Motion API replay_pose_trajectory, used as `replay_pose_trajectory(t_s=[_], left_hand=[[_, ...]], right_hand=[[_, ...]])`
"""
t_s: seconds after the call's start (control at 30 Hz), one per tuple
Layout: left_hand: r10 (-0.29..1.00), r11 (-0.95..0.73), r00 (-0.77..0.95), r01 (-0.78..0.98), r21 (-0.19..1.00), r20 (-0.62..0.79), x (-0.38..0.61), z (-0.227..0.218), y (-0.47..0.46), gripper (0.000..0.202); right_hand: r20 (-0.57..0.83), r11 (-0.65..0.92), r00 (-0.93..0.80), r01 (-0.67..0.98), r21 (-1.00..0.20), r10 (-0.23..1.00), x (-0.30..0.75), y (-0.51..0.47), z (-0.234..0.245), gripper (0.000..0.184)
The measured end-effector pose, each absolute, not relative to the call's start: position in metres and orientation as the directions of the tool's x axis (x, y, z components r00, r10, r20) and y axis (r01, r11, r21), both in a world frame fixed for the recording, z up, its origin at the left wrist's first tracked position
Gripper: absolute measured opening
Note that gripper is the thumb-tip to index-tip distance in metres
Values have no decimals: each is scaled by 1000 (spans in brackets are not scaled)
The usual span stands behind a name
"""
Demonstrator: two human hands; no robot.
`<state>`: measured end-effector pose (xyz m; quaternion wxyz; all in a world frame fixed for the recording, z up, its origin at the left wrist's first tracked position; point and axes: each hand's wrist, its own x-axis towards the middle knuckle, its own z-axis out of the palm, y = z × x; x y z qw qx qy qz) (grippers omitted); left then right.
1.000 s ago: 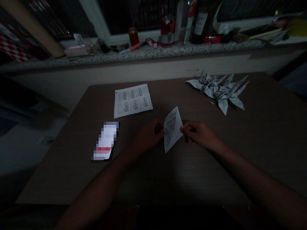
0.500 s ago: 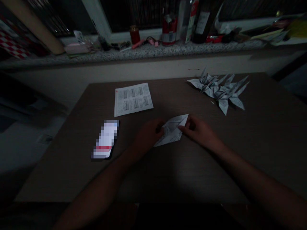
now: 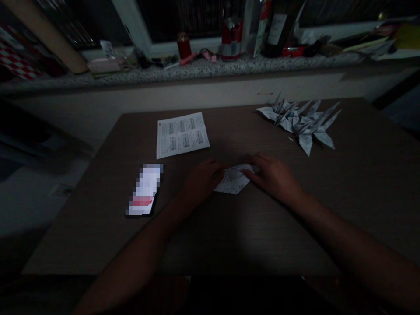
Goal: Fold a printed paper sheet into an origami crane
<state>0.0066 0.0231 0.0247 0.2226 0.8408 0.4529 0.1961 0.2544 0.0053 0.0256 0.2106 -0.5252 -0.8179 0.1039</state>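
Note:
A folded piece of printed paper (image 3: 233, 181) lies low over the middle of the brown table (image 3: 210, 245), held between both hands. My left hand (image 3: 204, 180) is closed on its left end, thumb and fingers pinching the edge. My right hand (image 3: 269, 175) grips the right end, with the thumb on top and the fingers bent over the far side. The paper's two ends are partly hidden by my fingers. Dim light blurs the finer folds.
A flat printed sheet (image 3: 183, 135) lies at the back left, with a lit phone (image 3: 145, 190) nearer me. Several folded paper cranes (image 3: 302, 120) cluster at the back right. Behind, a speckled sill (image 3: 197, 71) holds a red can (image 3: 231, 39), bottles and small items.
The right end of the folded paper has come down and lies flatter. My right hand has moved over that end, its fingers now reaching across the far side.

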Motion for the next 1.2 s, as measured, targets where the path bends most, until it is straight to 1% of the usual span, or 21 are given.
replay_pose_trajectory(t_s=[0.17, 0.3, 0.43, 0.53, 0.6, 0.73, 0.83, 0.93, 1.0, 1.1, 1.2], left_hand=[[831, -513, 538, 645, 567, 140, 7, 21, 25, 26], [835, -499, 533, 622, 603, 140, 9, 17, 26, 24], [831, -495, 537, 600, 628, 141, 9, 15, 27, 23], [825, -506, 545, 596, 624, 148, 8, 16, 27, 20], [829, -497, 546, 620, 607, 121, 7, 16, 27, 17], [797, -522, 596, 603, 603, 94, 3, 14, 29, 17], [764, -541, 640, 566, 622, 82, 0, 12, 30, 15], [746, -534, 664, 555, 638, 47, -3, 13, 30, 14], [741, -528, 671, 555, 643, 28, -4, 16, 30, 19], [724, -533, 689, 560, 634, 0, -5, 21, 28, 29], [708, -540, 705, 563, 625, -24, -5, 22, 28, 30]], right_hand=[[121, 435, -418, 869, -237, 900, 248, 5, 34, 23], [-6, 427, -433, 891, -157, 901, 237, 11, 38, 24], [-89, 430, -440, 896, -109, 894, 226, 17, 40, 23], [-113, 432, -447, 892, -131, 888, 223, 20, 40, 21], [-116, 431, -450, 888, -160, 885, 224, 21, 38, 19], [-90, 441, -466, 873, -208, 880, 228, 23, 31, 16], [-65, 459, -491, 847, -267, 869, 231, 23, 26, 14], [-47, 473, -520, 808, -351, 853, 235, 23, 21, 13], [-25, 483, -535, 781, -396, 845, 237, 22, 19, 13], [4, 498, -549, 755, -427, 836, 240, 22, 16, 14], [18, 507, -558, 740, -442, 830, 241, 21, 15, 16]])
